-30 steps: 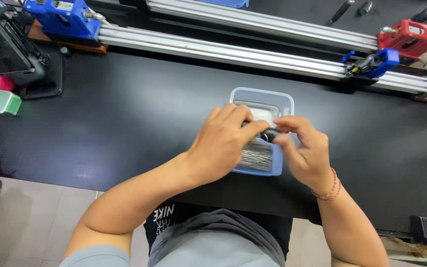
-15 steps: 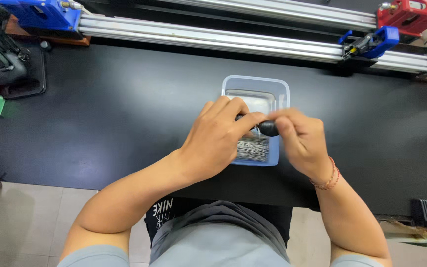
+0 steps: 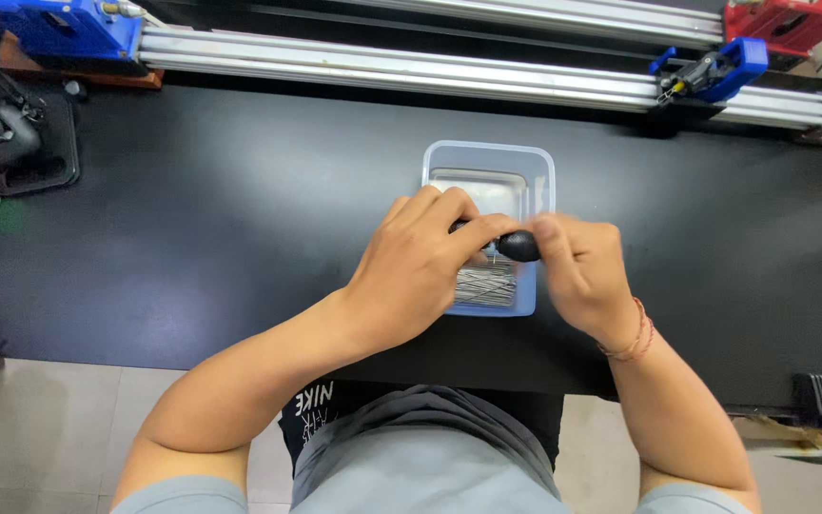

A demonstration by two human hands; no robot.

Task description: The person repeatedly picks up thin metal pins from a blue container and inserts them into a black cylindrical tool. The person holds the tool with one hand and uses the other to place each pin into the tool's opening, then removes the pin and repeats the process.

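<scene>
Two hands, left [image 3: 411,276] and right [image 3: 577,271], are pinched together on a small rounded black piece [image 3: 518,246] above a clear plastic tray [image 3: 539,171] of thin metal pins [image 3: 485,284] on a matte black counter [image 3: 240,219].

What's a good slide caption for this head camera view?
Both hands, left and right, grip a small black part above a clear tray.

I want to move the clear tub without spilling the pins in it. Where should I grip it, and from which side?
Grip the tub by its two long side walls near the far end, coming down from above. That end is bare, while the left hand and right hand cover the near end, where the pins lie. The rim looks raised and the walls straight, so a level pinch there should probably hold.
</scene>
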